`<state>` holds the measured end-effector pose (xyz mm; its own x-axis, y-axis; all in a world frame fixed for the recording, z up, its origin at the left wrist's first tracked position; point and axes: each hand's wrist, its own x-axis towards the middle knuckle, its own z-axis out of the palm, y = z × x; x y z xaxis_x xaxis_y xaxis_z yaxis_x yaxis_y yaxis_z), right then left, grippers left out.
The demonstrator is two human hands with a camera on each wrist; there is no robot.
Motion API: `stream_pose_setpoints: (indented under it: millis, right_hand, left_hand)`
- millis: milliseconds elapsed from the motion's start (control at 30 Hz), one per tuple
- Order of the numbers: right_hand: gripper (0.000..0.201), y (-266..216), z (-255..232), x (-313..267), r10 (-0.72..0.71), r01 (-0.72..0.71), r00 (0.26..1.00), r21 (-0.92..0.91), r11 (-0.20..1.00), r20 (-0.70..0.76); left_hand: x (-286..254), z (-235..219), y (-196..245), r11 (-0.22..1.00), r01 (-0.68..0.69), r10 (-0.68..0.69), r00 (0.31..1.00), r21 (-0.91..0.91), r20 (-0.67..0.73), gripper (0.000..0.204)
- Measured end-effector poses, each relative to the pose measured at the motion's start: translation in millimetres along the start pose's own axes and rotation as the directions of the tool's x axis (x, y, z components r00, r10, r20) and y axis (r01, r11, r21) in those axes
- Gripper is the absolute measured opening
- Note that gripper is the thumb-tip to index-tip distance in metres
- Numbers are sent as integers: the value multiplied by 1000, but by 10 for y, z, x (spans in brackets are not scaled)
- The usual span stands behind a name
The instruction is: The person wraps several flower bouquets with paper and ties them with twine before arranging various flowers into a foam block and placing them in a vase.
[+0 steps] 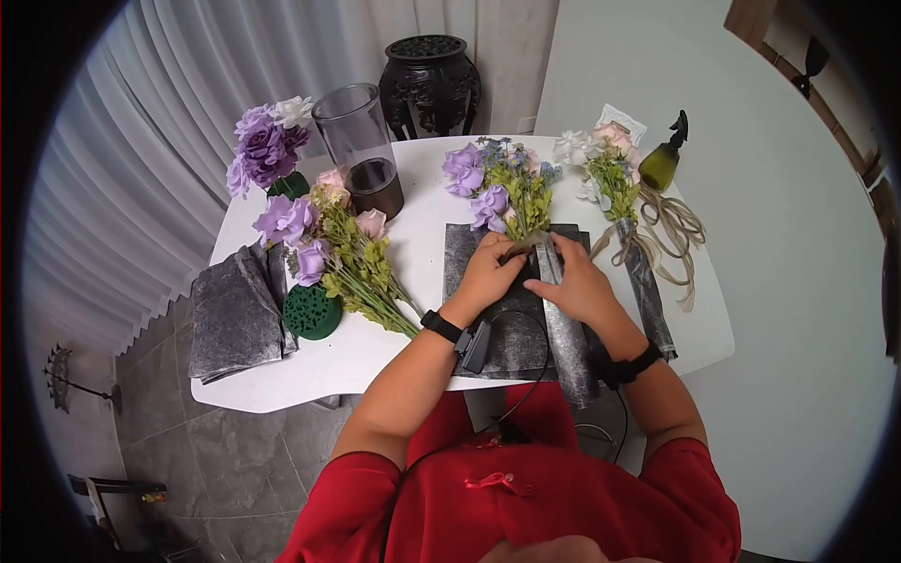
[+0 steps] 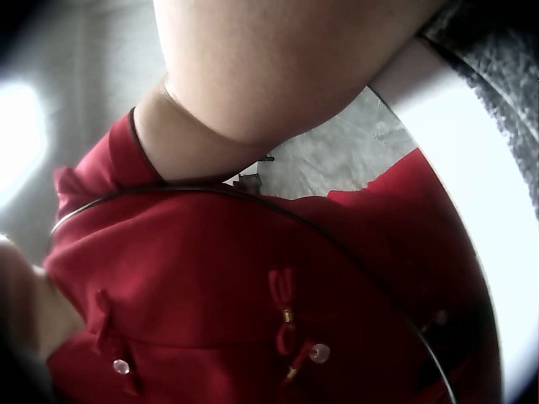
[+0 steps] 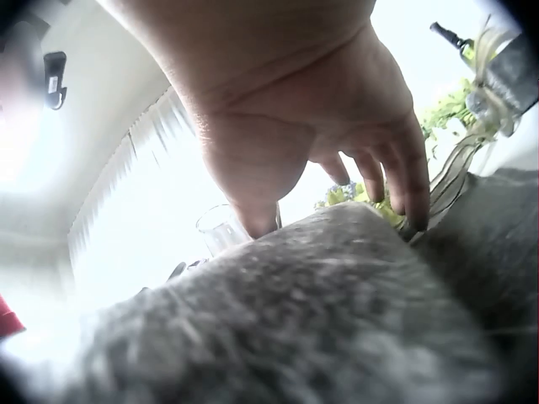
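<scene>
A bouquet of lilac roses (image 1: 463, 171) and green leaves lies at the table's middle, its stems in mottled grey wrapping paper (image 1: 563, 342) folded into a long strip. My left hand (image 1: 483, 279) pinches a brownish ribbon (image 1: 519, 248) at the neck of the bouquet. On the other side, my right hand (image 1: 580, 283) grips the upper part of the folded paper, thumb across its front. In the right wrist view the thumb and fingers straddle the paper (image 3: 312, 286), and the ribbon (image 3: 455, 172) runs off past the fingertips. The left wrist view shows only the arm and red clothing.
A wrapped bouquet (image 1: 615, 183) lies at right beside loops of ribbon (image 1: 680, 235) and a green spray bottle (image 1: 663, 167). Left stand a glass vase (image 1: 357, 131), purple flowers (image 1: 266, 150), unwrapped flowers (image 1: 352, 249), green floral foam (image 1: 312, 312) and folded grey paper (image 1: 235, 324).
</scene>
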<state>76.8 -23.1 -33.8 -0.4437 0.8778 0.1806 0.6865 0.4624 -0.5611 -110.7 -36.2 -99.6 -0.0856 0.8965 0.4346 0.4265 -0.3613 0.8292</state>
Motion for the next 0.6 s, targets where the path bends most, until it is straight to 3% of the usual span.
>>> stream_pose_setpoints:
  millis: [67,133,200,233,267,333,367,400,467,500,533,567,600]
  right_hand:
    - [88,-62,5,56,77,-58,991,-166,984,107]
    - [84,40,61,128,68,-55,994,-153,987,82]
    - [74,149,60,210,44,-41,994,-26,999,104]
    - [62,127,-21,229,136,-162,975,140,977,178]
    - [62,209,-16,269,136,-162,975,140,977,178]
    - [56,474,23,359,327,-356,934,416,837,141]
    - [55,602,0,387,307,-342,939,508,791,155]
    - [54,595,-70,391,296,-314,948,485,816,116]
    - [50,579,-207,323,278,-263,960,224,939,-41]
    - [50,554,-238,302,279,-263,960,223,939,-40]
    - [47,541,-261,280,8,-3,982,26,1000,-188]
    - [46,517,-298,265,-286,235,918,-203,950,-274]
    - [46,388,-355,218,-286,235,918,-204,950,-274]
  left_hand:
    - [21,35,-79,948,-23,30,999,-316,17,21]
    - [61,-25,-79,968,-64,86,993,-242,79,22]
    - [56,-39,-51,979,-109,135,980,-173,149,23]
    - [43,-30,-19,962,47,11,978,-268,210,25]
    - [37,-23,7,915,202,-104,954,-349,280,26]
    - [24,1,-25,918,223,-146,959,-328,244,27]
    - [14,8,-51,919,248,-189,960,-308,208,28]
    - [17,-16,-22,919,248,-190,960,-308,207,28]
    - [23,-64,32,948,248,-231,967,-200,103,28]
    - [20,-38,-28,947,249,-233,967,-202,103,28]
    - [17,-1,-102,948,220,-220,975,-231,25,28]
    - [29,30,-166,949,184,-205,977,-258,-55,28]
    - [35,27,-128,948,183,-204,977,-259,-55,28]
